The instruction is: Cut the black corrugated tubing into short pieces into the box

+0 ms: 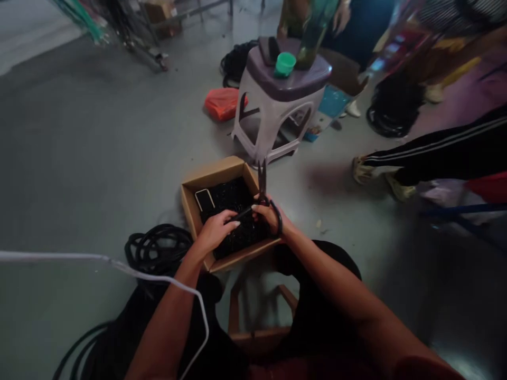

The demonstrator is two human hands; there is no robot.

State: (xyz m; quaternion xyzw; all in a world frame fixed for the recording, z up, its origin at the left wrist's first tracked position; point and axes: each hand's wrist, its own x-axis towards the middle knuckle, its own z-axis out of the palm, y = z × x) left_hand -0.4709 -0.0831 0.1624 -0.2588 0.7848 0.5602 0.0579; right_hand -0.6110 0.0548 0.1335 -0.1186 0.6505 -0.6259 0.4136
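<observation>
Over the cardboard box (190, 211), my left hand (214, 229) is closed on one end of a short black cable-like piece (242, 213). My right hand (269, 215) pinches the other end between thumb and finger. That same hand also holds a pair of scissors (262, 182), blades pointing up and away from me, with a black handle loop by the wrist. Many small black pieces (233, 195) fill the box beneath my hands. A phone (205, 200) with a light edge lies on them at the left. The exact kind of the black piece is unclear.
Coiled black cables (158, 248) lie left of the box. Beyond it stands a plastic stool (269, 89) bearing a green cup (284, 64) and a bottle (311, 37). A red bag (224, 104) lies beside it. Another person's legs (435, 150) extend from the right. A white cord (138, 274) crosses my left arm.
</observation>
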